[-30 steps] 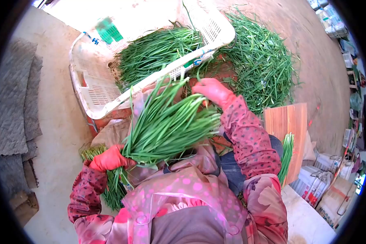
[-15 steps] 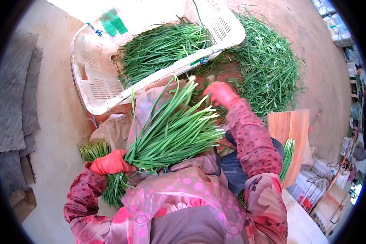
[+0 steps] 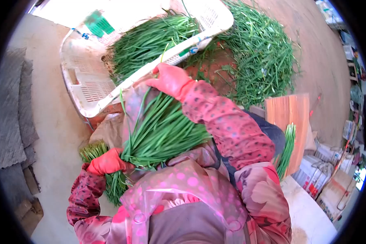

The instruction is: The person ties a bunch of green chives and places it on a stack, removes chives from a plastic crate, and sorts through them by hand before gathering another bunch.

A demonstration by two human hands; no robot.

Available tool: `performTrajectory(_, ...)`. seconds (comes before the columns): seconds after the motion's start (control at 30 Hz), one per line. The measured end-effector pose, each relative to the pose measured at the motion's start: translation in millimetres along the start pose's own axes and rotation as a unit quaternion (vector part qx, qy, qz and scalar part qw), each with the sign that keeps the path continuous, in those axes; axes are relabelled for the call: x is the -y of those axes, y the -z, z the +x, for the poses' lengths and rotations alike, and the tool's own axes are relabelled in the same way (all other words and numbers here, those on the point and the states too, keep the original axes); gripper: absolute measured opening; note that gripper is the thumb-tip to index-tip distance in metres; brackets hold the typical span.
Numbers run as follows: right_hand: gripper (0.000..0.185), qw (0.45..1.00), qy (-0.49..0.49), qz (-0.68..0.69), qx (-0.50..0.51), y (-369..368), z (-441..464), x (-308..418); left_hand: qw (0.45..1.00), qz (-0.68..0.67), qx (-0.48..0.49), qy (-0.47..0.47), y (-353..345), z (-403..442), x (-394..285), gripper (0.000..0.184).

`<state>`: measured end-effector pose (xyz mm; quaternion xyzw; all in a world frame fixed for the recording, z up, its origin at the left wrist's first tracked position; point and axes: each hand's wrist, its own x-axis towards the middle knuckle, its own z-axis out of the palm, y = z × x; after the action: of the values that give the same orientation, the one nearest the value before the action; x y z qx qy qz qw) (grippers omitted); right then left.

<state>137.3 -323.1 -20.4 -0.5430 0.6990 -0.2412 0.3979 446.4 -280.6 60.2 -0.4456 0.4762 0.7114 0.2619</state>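
Note:
A loose fan of long green chives (image 3: 162, 130) lies across my lap, over the apron. My left hand (image 3: 110, 162), in a red glove, is closed around its gathered lower-left end. My right hand (image 3: 173, 81), also gloved in red, reaches over the top of the fan beside the basket's near rim. Its fingers are bent together, and a thin chive blade (image 3: 165, 53) sticks up from them. The right forearm covers the fan's pale stem ends. Beside my left hand is another bunch of chives (image 3: 94, 151), cut ends up.
A white plastic basket (image 3: 79, 67) holding chives (image 3: 150, 44) stands in front of me. A large heap of loose chives (image 3: 262, 57) lies on the floor to its right. A wooden board (image 3: 290, 118) with a small chive bundle (image 3: 288, 148) is at my right. Grey sheets (image 3: 8, 110) lie left.
My right hand has swung left from beyond the stem ends to the top of the fan, and its fingers have closed on a blade. The left hand keeps its grip. The view has shifted slightly.

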Motion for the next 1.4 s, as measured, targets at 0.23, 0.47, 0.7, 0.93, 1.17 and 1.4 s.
performTrajectory(0.23,0.016,0.820,-0.117,0.551,-0.108,-6,-2,-53,1.000,-0.012,0.007,0.017,-7,-2,-9,0.020)
performTrajectory(0.47,0.082,0.990,-0.073,0.109,0.049,21,3,-46,0.999,0.024,-0.004,0.026,-1,1,-1,0.023)
performTrajectory(0.7,0.025,0.995,0.072,0.016,-0.060,-34,37,-91,0.996,0.069,-0.039,0.028,-7,-3,-2,0.030)
performTrajectory(0.93,0.030,0.955,-0.204,0.131,-0.169,35,-57,-201,0.978,0.200,-0.027,-0.062,-10,-2,-62,0.044)
performTrajectory(1.17,0.047,0.958,0.056,0.134,-0.247,112,-109,-65,0.846,0.472,0.018,-0.245,-33,14,-149,0.030)
performTrajectory(1.4,0.042,0.864,0.120,0.335,0.356,45,-96,-42,0.700,0.689,-0.020,-0.185,-84,22,-193,0.018)
